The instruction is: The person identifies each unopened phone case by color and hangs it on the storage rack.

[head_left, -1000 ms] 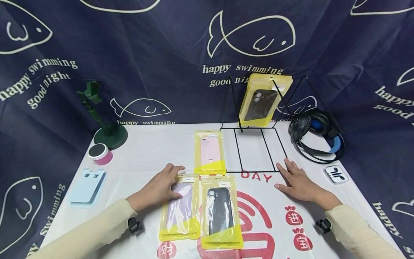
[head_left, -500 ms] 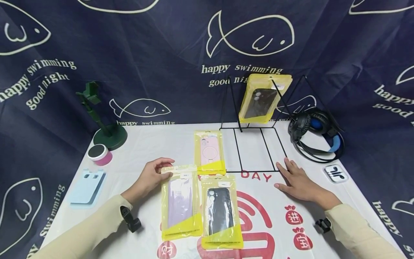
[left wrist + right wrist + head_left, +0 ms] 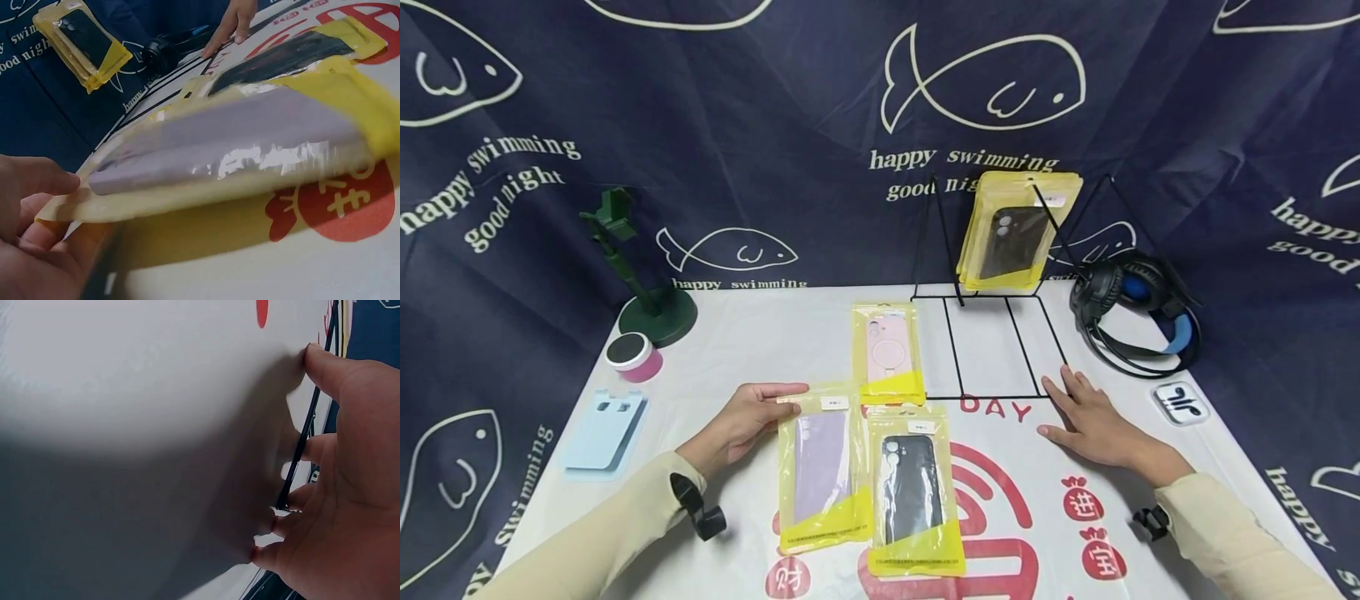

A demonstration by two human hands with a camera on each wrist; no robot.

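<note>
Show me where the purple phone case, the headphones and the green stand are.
purple phone case (image 3: 822, 467), head view, middle of the case.
headphones (image 3: 1105, 293), head view, left ear cup.
green stand (image 3: 657, 320), head view, round base.

Your left hand (image 3: 741, 421) pinches the top left corner of the lilac pack (image 3: 822, 468), thumb on top, and that end looks raised a little off the cloth (image 3: 760, 333), though the angle makes this hard to judge. The black pack (image 3: 913, 492) lies just beside it on the right, the pink pack (image 3: 887, 354) just beyond. Your right hand (image 3: 1093, 425) rests flat on the cloth, fingers spread, fingertips at the near right corner of the wire rack (image 3: 992, 346). Another pack (image 3: 1018, 233) leans upright at the rack's back. The headset (image 3: 1135, 317) lies right of the rack; the green stand (image 3: 643, 287), pink tin (image 3: 632, 357) and blue case (image 3: 604, 433) sit far left.
</note>
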